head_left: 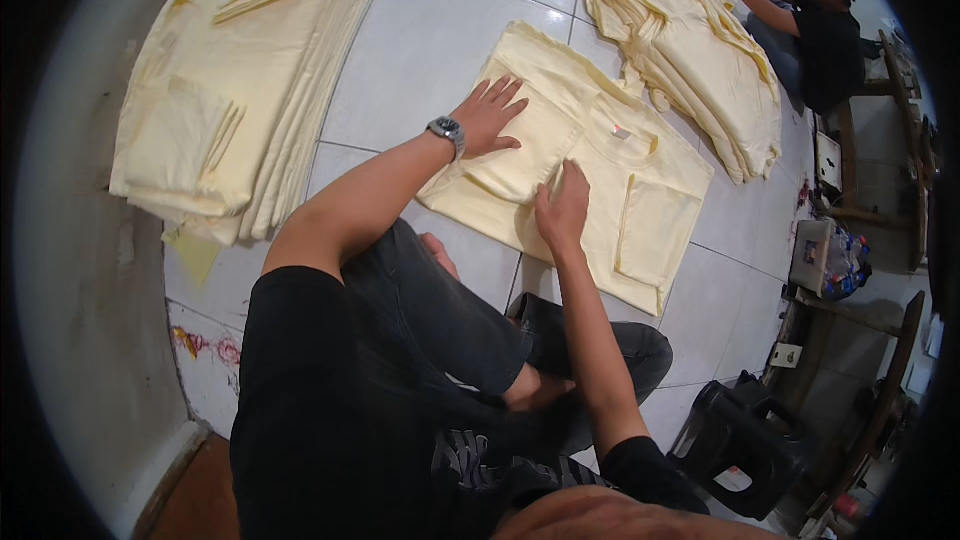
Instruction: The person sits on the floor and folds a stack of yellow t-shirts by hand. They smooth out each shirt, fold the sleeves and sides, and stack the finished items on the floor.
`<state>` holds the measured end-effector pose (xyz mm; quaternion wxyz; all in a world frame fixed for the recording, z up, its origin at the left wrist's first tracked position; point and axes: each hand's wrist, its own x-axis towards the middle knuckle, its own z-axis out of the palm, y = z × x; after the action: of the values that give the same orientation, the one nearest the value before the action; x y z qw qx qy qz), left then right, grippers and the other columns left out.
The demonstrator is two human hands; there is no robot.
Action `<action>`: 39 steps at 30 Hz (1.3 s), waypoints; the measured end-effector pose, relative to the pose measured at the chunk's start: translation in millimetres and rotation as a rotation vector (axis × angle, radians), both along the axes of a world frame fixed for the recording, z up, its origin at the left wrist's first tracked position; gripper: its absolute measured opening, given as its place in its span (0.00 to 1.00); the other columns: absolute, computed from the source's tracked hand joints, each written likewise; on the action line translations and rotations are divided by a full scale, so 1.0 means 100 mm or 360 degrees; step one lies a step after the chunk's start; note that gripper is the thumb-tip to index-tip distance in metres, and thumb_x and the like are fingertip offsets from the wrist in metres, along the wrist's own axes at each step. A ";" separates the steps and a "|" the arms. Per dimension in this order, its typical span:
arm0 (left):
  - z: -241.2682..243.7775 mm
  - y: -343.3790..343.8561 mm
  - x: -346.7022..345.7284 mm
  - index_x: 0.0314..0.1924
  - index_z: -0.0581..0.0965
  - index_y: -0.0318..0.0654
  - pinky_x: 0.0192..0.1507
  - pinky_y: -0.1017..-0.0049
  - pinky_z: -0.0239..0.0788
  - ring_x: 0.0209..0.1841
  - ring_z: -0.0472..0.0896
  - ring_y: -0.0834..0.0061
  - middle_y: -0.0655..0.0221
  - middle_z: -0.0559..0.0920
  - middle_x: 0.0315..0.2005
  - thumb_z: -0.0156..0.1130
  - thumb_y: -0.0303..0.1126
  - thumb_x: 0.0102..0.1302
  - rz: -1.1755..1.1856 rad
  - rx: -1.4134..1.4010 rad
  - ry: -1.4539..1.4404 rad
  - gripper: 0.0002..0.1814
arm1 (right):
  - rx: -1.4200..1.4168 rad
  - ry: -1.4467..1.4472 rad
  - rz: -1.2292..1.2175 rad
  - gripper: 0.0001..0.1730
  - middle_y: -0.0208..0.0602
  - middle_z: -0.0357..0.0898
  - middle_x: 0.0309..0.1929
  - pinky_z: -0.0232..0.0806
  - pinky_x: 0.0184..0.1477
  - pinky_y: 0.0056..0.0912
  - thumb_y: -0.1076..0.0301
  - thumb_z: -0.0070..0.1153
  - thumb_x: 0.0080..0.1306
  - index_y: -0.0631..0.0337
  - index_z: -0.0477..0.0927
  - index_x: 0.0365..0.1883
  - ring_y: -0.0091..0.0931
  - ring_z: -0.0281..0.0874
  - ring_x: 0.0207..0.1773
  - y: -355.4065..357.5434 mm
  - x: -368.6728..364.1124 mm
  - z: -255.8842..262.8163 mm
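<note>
A pale yellow T-shirt [600, 221] lies partly folded on the tiled floor before my crossed legs. Its collar, with a small label inside, faces away to the upper right. Both sleeves are turned inward over the body. My left hand [491, 118], with a metal watch at the wrist, presses flat on the left folded part with its fingers spread. At the inner edge of that folded sleeve [517, 165], my right hand [564, 202] has cloth between thumb and fingers. The right sleeve [656, 229] lies flat, untouched.
A tall stack of folded yellow shirts [281, 90] stands at the left by the wall. Beyond the T-shirt lies a loose pile of yellow shirts [682, 52]. Another person [825, 37] sits at the upper right. A black plastic stool [742, 442] and wooden shelving [900, 165] line the right side.
</note>
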<state>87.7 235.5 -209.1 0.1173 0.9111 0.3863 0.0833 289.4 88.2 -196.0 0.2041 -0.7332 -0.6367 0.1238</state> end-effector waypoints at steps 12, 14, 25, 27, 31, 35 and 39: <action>0.67 -0.51 -0.59 0.41 0.83 0.40 0.46 0.59 0.77 0.44 0.86 0.56 0.60 0.87 0.40 0.77 0.39 0.55 -0.0006 -0.0718 0.0259 0.17 | -0.0393 0.0939 -0.0388 0.10 0.31 0.82 0.26 0.70 0.30 0.24 0.67 0.69 0.67 0.65 0.83 0.35 0.20 0.78 0.28 -0.16 0.06 -0.25; 0.57 -0.50 -0.55 0.40 0.83 0.41 0.46 0.59 0.77 0.45 0.86 0.56 0.60 0.87 0.40 0.76 0.36 0.55 0.0009 -0.0709 0.0411 0.15 | -0.0412 0.1349 -0.0555 0.09 0.33 0.82 0.27 0.71 0.29 0.24 0.68 0.68 0.67 0.63 0.81 0.33 0.21 0.79 0.27 -0.17 -0.08 -0.10; 0.46 -0.34 -0.55 0.31 0.85 0.41 0.40 0.60 0.78 0.39 0.87 0.56 0.58 0.88 0.32 0.69 0.23 0.52 0.0016 -0.0716 0.0324 0.06 | -0.0214 0.1396 -0.0526 0.08 0.35 0.82 0.28 0.73 0.28 0.25 0.72 0.67 0.66 0.63 0.79 0.35 0.24 0.82 0.28 -0.13 -0.17 0.18; 0.51 -0.34 -0.57 0.30 0.85 0.40 0.39 0.60 0.78 0.38 0.88 0.56 0.58 0.88 0.31 0.69 0.23 0.51 0.0032 -0.0655 0.0320 0.05 | -0.0423 0.1420 -0.0595 0.07 0.33 0.81 0.27 0.72 0.27 0.25 0.72 0.67 0.66 0.63 0.79 0.35 0.23 0.81 0.26 -0.12 -0.14 0.17; 0.62 -0.37 -0.52 0.31 0.86 0.39 0.39 0.60 0.78 0.37 0.88 0.56 0.58 0.89 0.33 0.70 0.23 0.51 -0.0100 -0.0587 0.0221 0.06 | -0.0526 0.1400 -0.0677 0.07 0.31 0.79 0.25 0.68 0.25 0.24 0.71 0.67 0.67 0.62 0.80 0.35 0.22 0.77 0.24 -0.17 -0.12 0.06; 0.61 -0.41 -0.45 0.32 0.87 0.37 0.40 0.60 0.79 0.38 0.88 0.55 0.57 0.89 0.34 0.72 0.24 0.51 -0.0178 -0.0654 0.0324 0.07 | -0.0219 0.1418 -0.0617 0.07 0.29 0.77 0.22 0.68 0.26 0.24 0.70 0.65 0.69 0.62 0.80 0.35 0.22 0.75 0.23 -0.22 -0.20 -0.01; 0.47 -0.40 -0.39 0.34 0.86 0.34 0.41 0.61 0.80 0.40 0.89 0.55 0.54 0.89 0.35 0.72 0.24 0.53 -0.0084 -0.0494 0.0338 0.07 | 0.0011 0.1853 -0.0618 0.08 0.29 0.76 0.22 0.69 0.28 0.24 0.69 0.64 0.71 0.61 0.79 0.34 0.21 0.76 0.23 -0.17 -0.17 0.03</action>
<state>48.3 195.2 -162.3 0.2171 0.8955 0.3808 -0.0769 272.2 70.8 -193.0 0.5397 -0.6471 -0.2757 0.4626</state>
